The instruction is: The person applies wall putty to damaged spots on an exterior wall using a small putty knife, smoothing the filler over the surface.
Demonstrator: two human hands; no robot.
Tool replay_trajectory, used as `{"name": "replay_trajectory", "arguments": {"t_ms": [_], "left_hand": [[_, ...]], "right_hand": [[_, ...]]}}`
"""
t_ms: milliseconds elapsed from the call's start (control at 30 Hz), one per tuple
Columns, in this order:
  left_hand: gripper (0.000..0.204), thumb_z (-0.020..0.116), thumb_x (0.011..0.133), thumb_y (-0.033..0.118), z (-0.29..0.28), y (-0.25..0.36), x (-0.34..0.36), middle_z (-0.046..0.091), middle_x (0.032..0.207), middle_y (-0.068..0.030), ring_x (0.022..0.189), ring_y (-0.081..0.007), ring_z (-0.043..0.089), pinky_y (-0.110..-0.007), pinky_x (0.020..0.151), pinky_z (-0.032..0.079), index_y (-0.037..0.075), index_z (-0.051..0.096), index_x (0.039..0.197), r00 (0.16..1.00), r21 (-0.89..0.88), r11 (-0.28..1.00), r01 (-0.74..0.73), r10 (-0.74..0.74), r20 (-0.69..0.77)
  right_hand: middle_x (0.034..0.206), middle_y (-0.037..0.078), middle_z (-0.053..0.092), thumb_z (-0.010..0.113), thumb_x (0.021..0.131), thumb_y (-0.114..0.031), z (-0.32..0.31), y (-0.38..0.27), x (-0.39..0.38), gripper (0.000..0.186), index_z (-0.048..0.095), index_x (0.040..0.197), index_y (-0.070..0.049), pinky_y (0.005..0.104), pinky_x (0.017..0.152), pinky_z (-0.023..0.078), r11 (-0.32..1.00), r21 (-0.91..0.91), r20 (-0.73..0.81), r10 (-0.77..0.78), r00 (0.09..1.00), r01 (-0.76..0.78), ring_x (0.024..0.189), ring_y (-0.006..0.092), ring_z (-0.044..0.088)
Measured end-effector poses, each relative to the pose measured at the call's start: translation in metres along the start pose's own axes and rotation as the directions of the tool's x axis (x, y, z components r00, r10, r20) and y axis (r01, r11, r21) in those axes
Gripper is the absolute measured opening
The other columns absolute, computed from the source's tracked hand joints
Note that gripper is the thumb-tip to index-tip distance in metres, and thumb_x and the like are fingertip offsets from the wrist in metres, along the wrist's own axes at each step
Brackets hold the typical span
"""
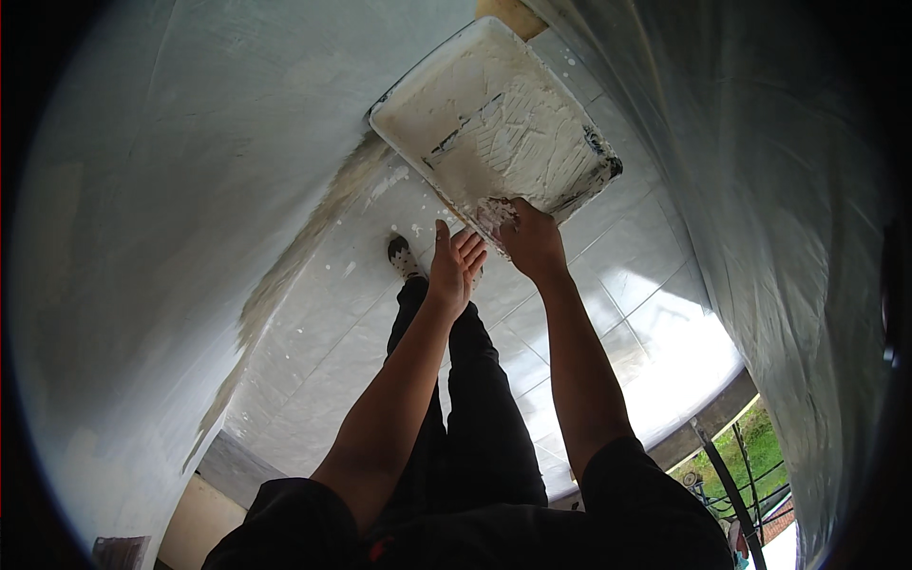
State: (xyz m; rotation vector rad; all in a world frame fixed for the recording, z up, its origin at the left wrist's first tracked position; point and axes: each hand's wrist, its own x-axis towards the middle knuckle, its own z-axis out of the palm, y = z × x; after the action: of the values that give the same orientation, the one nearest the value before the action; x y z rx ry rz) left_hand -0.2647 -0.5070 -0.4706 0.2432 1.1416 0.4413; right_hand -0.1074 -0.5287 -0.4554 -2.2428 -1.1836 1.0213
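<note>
A white paint tray [546,138], smeared with thick off-white paint, is in front of me. Its ridged inside shows dark worn streaks, and its near right corner is blackened. At the near edge of the tray, my right hand [530,239] is closed, fingers curled in by a paint-coated clump [496,211]. Whether that clump is a separate thing or paint on the tray's edge I cannot make out. Just left of it, my left hand [458,261] is open, palm turned up and fingers stretched toward the tray's near edge. It holds nothing.
On the left rises a pale wall [190,190] with a rough unpainted strip along its foot. Clear plastic sheeting [760,209] hangs on the right. White spatters dot the grey tiled floor [323,323]. My shoe [403,255] stands below the tray. Grass and a railing [727,475] show lower right.
</note>
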Motion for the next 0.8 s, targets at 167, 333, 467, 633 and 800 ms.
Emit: {"name": "replay_trajectory", "arguments": {"t_ms": [167, 333, 467, 633, 800], "left_hand": [[0.104, 0.026, 0.097, 0.074, 0.001, 0.002, -0.001, 0.026, 0.158, -0.0302, 0.147, -0.0375, 0.030, -0.044, 0.122, 0.025, -0.014, 0.018, 0.151, 1.000, 0.025, 1.000, -0.007, 0.007, 0.015], [0.106, 0.027, 0.096, 0.075, 0.000, 0.002, 0.000, 0.024, 0.158, -0.0305, 0.148, -0.0374, 0.028, -0.044, 0.122, 0.025, -0.014, 0.016, 0.151, 1.000, 0.023, 1.000, -0.006, 0.005, 0.018], [0.106, 0.026, 0.097, 0.075, 0.002, 0.003, -0.003, 0.023, 0.158, -0.0308, 0.148, -0.0374, 0.028, -0.044, 0.122, 0.024, -0.015, 0.015, 0.151, 1.000, 0.045, 0.999, -0.007, 0.005, 0.025], [0.105, 0.025, 0.097, 0.075, -0.001, 0.002, 0.002, 0.023, 0.159, -0.0305, 0.148, -0.0373, 0.027, -0.044, 0.123, 0.023, -0.014, 0.014, 0.152, 0.999, 0.028, 1.000, -0.004, 0.002, 0.044], [0.104, 0.024, 0.097, 0.075, -0.002, 0.002, 0.001, 0.023, 0.159, -0.0304, 0.149, -0.0369, 0.026, -0.044, 0.123, 0.023, -0.013, 0.015, 0.152, 0.999, 0.070, 0.998, -0.010, 0.007, 0.054]], "right_hand": [[0.090, 0.027, 0.068, 0.059, 0.084, -0.015, -0.010, -0.006, -0.004, 0.028, 0.062, 0.107, 0.000, 0.0488, 0.079, 0.052, 0.968, 0.252, -0.203, 0.047, 0.978, 0.006, 0.089, 0.0455, 0.067], [0.090, 0.026, 0.069, 0.064, 0.083, -0.013, 0.004, 0.001, -0.001, 0.026, 0.063, 0.105, 0.000, 0.0493, 0.076, 0.053, 0.997, 0.073, -0.119, 0.011, 0.993, -0.003, 0.087, 0.0454, 0.067], [0.091, 0.028, 0.068, 0.060, 0.085, -0.016, -0.007, -0.001, -0.004, 0.027, 0.062, 0.108, 0.000, 0.0533, 0.078, 0.052, 0.950, 0.310, -0.203, 0.098, 0.974, -0.031, 0.089, 0.0465, 0.066], [0.086, 0.023, 0.070, 0.056, 0.086, -0.009, 0.010, -0.001, -0.001, 0.024, 0.063, 0.107, 0.000, 0.0442, 0.071, 0.054, 0.999, 0.035, -0.138, -0.027, 0.990, 0.032, 0.080, 0.0399, 0.070], [0.087, 0.027, 0.068, 0.059, 0.085, -0.013, -0.002, -0.009, -0.004, 0.026, 0.062, 0.106, 0.001, 0.0488, 0.074, 0.054, 0.940, 0.334, -0.288, 0.031, 0.957, 0.070, 0.084, 0.0470, 0.066]]}}
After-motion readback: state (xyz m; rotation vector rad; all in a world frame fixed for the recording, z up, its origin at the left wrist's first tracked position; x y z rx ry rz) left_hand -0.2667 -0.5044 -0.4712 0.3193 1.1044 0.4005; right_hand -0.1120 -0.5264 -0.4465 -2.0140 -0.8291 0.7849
